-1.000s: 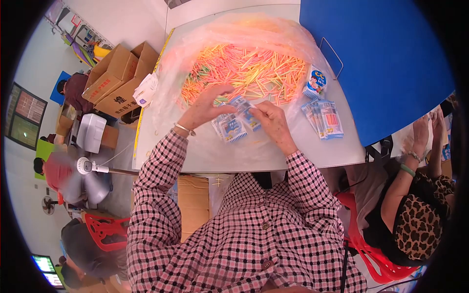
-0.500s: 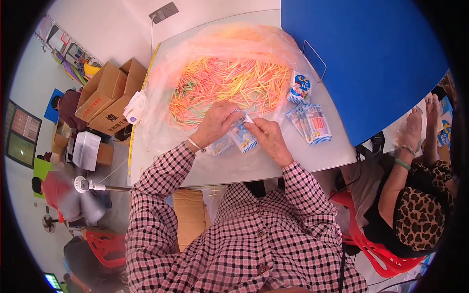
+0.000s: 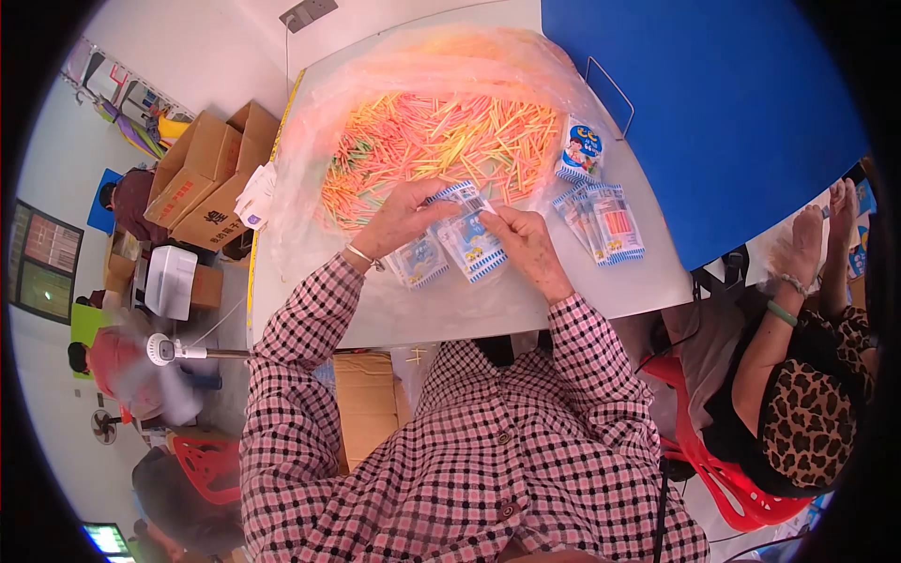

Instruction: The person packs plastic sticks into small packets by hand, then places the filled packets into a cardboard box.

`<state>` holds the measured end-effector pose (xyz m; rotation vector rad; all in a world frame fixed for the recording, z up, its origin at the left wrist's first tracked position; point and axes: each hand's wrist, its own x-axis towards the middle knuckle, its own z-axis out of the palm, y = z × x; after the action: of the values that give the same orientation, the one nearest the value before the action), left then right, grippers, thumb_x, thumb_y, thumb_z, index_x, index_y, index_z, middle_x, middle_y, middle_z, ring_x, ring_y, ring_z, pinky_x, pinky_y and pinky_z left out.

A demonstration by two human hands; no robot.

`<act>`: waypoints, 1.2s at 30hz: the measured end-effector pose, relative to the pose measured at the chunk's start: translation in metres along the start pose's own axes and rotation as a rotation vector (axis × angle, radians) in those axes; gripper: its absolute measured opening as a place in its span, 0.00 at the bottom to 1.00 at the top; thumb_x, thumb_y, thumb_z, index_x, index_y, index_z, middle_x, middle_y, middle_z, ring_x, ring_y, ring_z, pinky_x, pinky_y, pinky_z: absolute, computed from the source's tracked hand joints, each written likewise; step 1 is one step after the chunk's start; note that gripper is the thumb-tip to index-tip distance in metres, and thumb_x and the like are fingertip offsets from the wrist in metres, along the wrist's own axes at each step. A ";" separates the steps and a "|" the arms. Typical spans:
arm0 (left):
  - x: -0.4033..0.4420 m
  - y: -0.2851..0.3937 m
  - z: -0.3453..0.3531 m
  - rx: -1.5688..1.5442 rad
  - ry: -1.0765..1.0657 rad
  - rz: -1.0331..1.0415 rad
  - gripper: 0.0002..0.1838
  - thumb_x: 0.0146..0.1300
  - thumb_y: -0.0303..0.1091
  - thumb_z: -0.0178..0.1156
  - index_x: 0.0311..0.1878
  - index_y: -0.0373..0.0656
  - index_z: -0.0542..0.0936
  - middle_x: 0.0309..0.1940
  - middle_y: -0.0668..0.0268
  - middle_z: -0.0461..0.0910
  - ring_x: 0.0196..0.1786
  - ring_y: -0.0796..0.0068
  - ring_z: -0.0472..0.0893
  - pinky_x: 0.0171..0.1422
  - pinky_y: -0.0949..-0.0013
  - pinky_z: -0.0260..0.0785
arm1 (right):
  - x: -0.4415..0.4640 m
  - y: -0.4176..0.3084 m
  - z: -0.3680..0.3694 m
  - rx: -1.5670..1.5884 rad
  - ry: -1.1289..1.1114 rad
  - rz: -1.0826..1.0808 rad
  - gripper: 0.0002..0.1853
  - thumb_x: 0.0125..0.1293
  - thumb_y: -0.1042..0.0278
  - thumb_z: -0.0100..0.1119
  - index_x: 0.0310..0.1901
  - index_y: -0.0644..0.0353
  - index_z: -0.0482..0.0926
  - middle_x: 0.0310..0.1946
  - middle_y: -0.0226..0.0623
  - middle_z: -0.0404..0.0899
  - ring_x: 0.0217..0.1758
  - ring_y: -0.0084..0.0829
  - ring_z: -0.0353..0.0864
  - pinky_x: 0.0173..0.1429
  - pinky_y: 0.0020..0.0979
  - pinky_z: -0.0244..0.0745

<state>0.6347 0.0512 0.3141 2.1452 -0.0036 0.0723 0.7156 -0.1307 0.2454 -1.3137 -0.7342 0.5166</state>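
While the left grip (image 3: 402, 222) and right grip (image 3: 529, 247) pinch its top, the packet (image 3: 475, 251) lies between; sticks (image 3: 455, 136) lie beyond.

White table (image 3: 610, 293), crumpled translucent plastic (image 3: 441, 58) with coloured sticks (image 3: 469, 136), printed packets (image 3: 619, 225) beside it

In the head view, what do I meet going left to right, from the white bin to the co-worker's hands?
White bin, left hand, printed packet, right hand, overlapping packets, co-worker's hands.
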 end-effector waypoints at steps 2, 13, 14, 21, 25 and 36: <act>-0.002 -0.005 -0.002 -0.002 -0.003 0.000 0.10 0.62 0.34 0.59 0.39 0.36 0.78 0.28 0.67 0.74 0.33 0.85 0.72 0.37 0.77 0.66 | 0.000 0.001 0.003 0.038 0.038 0.004 0.12 0.64 0.68 0.57 0.41 0.69 0.79 0.24 0.29 0.76 0.28 0.16 0.71 0.32 0.22 0.66; -0.001 -0.008 -0.005 0.320 0.275 0.344 0.11 0.56 0.32 0.63 0.39 0.34 0.78 0.33 0.61 0.78 0.33 0.73 0.76 0.40 0.70 0.69 | 0.004 0.013 0.002 -0.088 0.113 -0.157 0.10 0.60 0.71 0.60 0.40 0.68 0.79 0.31 0.35 0.80 0.33 0.21 0.75 0.38 0.24 0.69; -0.001 -0.005 -0.001 0.307 0.227 0.286 0.10 0.57 0.32 0.63 0.37 0.34 0.78 0.30 0.61 0.78 0.32 0.72 0.76 0.39 0.70 0.69 | 0.005 0.011 0.004 -0.044 0.086 -0.140 0.10 0.60 0.71 0.60 0.41 0.68 0.79 0.31 0.35 0.80 0.33 0.21 0.75 0.39 0.23 0.69; 0.005 0.004 0.013 0.372 0.192 0.306 0.08 0.58 0.31 0.60 0.31 0.35 0.77 0.21 0.60 0.73 0.27 0.66 0.74 0.34 0.66 0.65 | -0.001 0.001 0.002 -0.049 0.031 -0.063 0.11 0.63 0.70 0.57 0.42 0.68 0.78 0.30 0.35 0.79 0.34 0.21 0.75 0.39 0.22 0.69; 0.005 0.001 0.014 0.422 0.225 0.372 0.07 0.60 0.30 0.58 0.31 0.35 0.77 0.22 0.59 0.73 0.27 0.65 0.73 0.33 0.66 0.64 | -0.001 -0.001 0.002 -0.141 0.011 -0.106 0.09 0.64 0.71 0.56 0.41 0.69 0.77 0.27 0.30 0.75 0.31 0.17 0.69 0.35 0.21 0.65; 0.039 -0.090 -0.105 0.931 0.313 0.379 0.11 0.61 0.32 0.55 0.45 0.39 0.77 0.47 0.59 0.76 0.50 0.62 0.74 0.55 0.62 0.65 | -0.002 0.003 0.005 -0.260 0.091 -0.221 0.07 0.65 0.73 0.54 0.40 0.69 0.76 0.24 0.33 0.73 0.28 0.19 0.67 0.32 0.23 0.64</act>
<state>0.6714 0.1889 0.2977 3.0044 -0.2359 0.7571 0.7111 -0.1286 0.2428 -1.4648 -0.8793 0.1860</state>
